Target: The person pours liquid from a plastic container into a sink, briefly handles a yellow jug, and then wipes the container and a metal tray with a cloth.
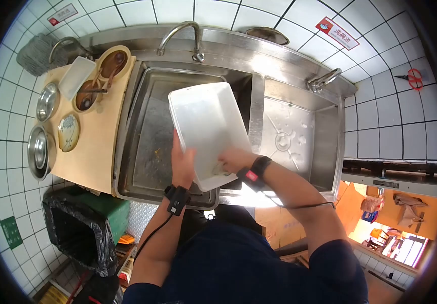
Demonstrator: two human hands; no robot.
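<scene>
A white rectangular plastic bin (206, 119) is tilted above the left sink, over the edge of a large metal tray (150, 147). My left hand (182, 164) grips the bin's left wall, thumb over the rim. Inside the bin, near its lower right corner, my right hand (234, 161) is closed on a small greyish scrubber (220, 168), which is partly hidden by the fingers.
A wooden board (94, 147) at the left bears bowls, a white container (77, 77) and metal basins. Faucets (197, 50) rise behind the sinks. The right sink (284, 126) has a drain. A black-lined trash bin (76, 228) stands lower left.
</scene>
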